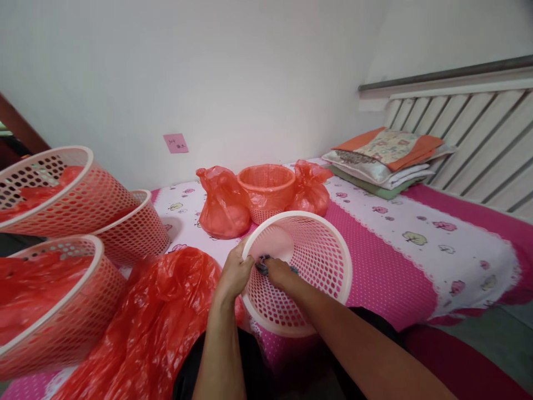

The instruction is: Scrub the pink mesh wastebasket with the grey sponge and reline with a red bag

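Left hand (238, 271) gripped a pale-pink perforated plastic basket (318, 256); inside it, right hand (278, 272) clenched bluish crumpled cloth (262, 265), wiping apparently unfinished.

This looks like a bedroom, in a home or perhaps a dormitory. A bedsheet (383, 222) printed with little trees and pink dots covers the broad surface, drooping over the near edge at right. An orange-banded pillow (391, 147) tops folded bedding (383, 190) at the far right corner. A plain white wall (266, 72) with a pink paper note (175, 143) backs the far edge.
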Demonstrator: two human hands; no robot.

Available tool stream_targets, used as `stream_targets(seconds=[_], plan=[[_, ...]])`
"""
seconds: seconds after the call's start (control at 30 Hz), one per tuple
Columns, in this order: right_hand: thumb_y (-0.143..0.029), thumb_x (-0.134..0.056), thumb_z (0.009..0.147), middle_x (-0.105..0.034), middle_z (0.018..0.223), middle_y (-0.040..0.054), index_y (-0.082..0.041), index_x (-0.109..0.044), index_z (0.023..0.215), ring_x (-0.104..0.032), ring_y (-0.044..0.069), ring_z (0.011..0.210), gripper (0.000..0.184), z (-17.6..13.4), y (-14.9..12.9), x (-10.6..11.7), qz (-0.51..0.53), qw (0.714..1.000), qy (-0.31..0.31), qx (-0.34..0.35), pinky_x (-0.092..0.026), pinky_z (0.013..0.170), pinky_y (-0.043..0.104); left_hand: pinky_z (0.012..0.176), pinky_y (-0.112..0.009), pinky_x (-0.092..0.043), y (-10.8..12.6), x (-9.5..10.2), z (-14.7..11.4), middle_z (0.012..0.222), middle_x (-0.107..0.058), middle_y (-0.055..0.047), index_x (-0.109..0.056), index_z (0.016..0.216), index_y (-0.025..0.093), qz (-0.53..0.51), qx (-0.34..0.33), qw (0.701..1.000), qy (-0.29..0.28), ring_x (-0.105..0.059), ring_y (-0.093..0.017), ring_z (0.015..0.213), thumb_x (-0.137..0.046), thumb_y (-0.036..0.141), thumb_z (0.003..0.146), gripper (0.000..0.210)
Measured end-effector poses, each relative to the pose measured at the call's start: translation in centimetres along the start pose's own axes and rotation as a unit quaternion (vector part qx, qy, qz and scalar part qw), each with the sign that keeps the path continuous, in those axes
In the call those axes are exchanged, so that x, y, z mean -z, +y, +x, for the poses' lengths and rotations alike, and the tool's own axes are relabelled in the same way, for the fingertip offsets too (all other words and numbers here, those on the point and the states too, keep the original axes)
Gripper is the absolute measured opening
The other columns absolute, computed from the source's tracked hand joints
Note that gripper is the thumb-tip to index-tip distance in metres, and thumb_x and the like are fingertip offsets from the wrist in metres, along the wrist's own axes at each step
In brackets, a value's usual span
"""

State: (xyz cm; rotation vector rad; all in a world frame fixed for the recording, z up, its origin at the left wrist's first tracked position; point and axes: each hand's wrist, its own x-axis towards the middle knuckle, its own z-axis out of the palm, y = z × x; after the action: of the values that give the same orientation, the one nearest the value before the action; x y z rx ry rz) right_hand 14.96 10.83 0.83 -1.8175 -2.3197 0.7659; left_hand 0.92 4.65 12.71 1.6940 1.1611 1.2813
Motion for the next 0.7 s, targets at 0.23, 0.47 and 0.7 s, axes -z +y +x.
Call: stream_targets(seconds=[0.23, 0.47, 0.7], plan=[[-0.022, -0.044, 0.103, -0.077, 0.123, 0.0164, -0.014, -0.074, 0.119, -0.072, 0.026, 0.113, 0.035, -0.4, -0.3, 0.5, 0.003, 1.0, -0.002, 0.021, -0.051, 0.094, 0.034, 0.111, -0.044, -0.048, 0.2, -0.1, 0.1, 0.123, -0.078, -0.006, -0.073, 0.126, 0.018, 0.006, 0.003, 1.0, 0.008, -0.069, -0.028, 0.118, -0.049, 0.015, 0.072, 0.06], [-0.019, -0.045, 0.1, -0.076, 0.124, 0.0183, -0.014, -0.075, 0.118, -0.072, 0.03, 0.112, 0.036, -1.5, -1.2, 1.0, -0.013, 0.999, -0.003, 0.037, -0.051, 0.094, 0.037, 0.112, -0.042, -0.047, -0.3, 0.0, 0.0, 0.127, -0.077, -0.005, -0.07, 0.131, 0.017, 0.014, -0.001, 1.0, 0.018, -0.068, -0.027, 0.119, -0.049, 0.013, 0.07, 0.065], [-0.019, -0.048, 0.099, -0.078, 0.118, 0.0159, -0.016, -0.075, 0.116, -0.073, 0.03, 0.108, 0.032, -3.6, -1.7, 2.0, -0.025, 0.999, -0.008, 0.046, -0.051, 0.093, 0.038, 0.112, -0.04, -0.047, -0.2, -0.1, 0.1, 0.129, -0.077, -0.006, -0.069, 0.132, 0.014, 0.022, -0.007, 1.0, 0.011, -0.068, -0.025, 0.12, -0.047, 0.012, 0.069, 0.067]])
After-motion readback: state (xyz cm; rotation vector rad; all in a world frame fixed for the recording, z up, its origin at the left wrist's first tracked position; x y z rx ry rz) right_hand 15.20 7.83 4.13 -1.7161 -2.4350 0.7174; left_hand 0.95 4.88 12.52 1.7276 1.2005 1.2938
